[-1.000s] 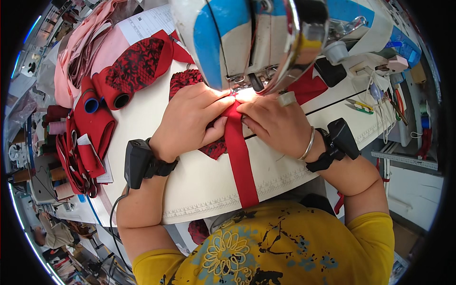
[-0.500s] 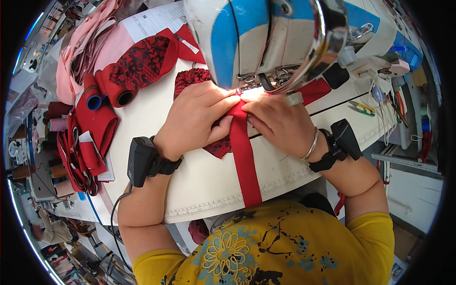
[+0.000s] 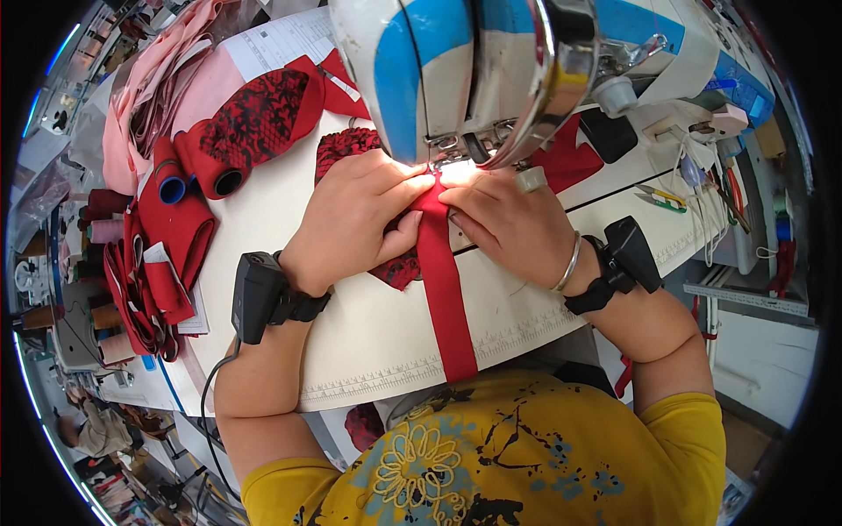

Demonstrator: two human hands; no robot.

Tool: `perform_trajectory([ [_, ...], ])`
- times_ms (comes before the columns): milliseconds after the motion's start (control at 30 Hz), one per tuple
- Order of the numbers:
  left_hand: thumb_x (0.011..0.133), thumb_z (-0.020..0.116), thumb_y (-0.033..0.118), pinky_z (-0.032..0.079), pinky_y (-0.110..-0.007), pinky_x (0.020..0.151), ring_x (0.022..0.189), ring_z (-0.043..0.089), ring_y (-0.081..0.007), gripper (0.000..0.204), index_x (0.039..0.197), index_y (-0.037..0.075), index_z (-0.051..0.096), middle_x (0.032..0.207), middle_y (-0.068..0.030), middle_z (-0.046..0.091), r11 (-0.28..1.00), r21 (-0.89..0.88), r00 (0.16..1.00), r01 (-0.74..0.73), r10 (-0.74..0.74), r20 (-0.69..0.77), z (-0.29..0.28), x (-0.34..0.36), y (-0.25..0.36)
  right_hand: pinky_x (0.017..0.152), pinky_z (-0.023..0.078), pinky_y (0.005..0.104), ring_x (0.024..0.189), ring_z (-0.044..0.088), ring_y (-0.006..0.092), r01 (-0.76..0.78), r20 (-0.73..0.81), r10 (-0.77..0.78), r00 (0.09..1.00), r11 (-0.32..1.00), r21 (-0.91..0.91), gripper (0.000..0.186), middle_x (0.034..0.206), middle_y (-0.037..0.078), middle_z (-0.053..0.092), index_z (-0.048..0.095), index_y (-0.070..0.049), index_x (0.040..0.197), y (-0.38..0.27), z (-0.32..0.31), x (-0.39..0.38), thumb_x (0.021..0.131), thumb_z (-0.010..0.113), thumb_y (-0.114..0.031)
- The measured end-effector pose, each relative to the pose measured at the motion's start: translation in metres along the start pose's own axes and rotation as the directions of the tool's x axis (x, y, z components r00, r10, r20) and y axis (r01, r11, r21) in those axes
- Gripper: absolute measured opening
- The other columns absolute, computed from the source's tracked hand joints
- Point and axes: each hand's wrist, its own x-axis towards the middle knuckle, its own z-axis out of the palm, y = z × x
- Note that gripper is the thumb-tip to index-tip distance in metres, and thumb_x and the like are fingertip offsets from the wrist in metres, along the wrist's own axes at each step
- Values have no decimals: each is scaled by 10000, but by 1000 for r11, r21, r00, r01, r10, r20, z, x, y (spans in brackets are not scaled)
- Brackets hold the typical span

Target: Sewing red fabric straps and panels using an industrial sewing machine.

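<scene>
A white table [image 3: 368, 337] spreads under everything, its near edge marked like a ruler. The blue-and-white machine [image 3: 443, 79] stands over its far middle, brightly lit beneath. Pink cloth [image 3: 132, 114] lies at far left, with folded red cloth [image 3: 180, 228] nearer. The left hand [image 3: 351, 215] and right hand [image 3: 513, 219] meet just below the machine's lit underside, fingers bent, either side of the red strip [image 3: 445, 289] and touching its upper end; glare hides the fingertips, so I cannot tell whether they pinch it. The strip runs down to the table's near edge. Patterned cloth [image 3: 399, 270] shows beneath the left hand. Snips [image 3: 660, 198] rest at right; a bangle [image 3: 573, 261] circles the right wrist.
</scene>
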Motion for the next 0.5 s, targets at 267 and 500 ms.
perform_trajectory([
  [267, 750, 698, 107, 512, -373, 778, 871, 601, -270, 303, 1042, 28, 678, 1010, -77, 650, 999, 18, 1000, 27, -27, 10, -1, 0, -1, 658, 531, 328, 968, 613, 181, -103, 135, 113, 984, 992, -77, 264, 996, -11, 616, 642, -194, 1127, -2, -2, -2, 867, 677, -215],
  [500, 742, 703, 113, 516, -373, 767, 860, 604, -268, 303, 1033, 34, 681, 998, -71, 653, 1000, 14, 1000, 9, -9, -14, 1, -1, -3, 600, 523, 315, 957, 620, 176, -78, 118, 84, 989, 996, -53, 264, 1029, -20, 611, 634, -200, 1134, 2, 0, -2, 874, 674, -224],
])
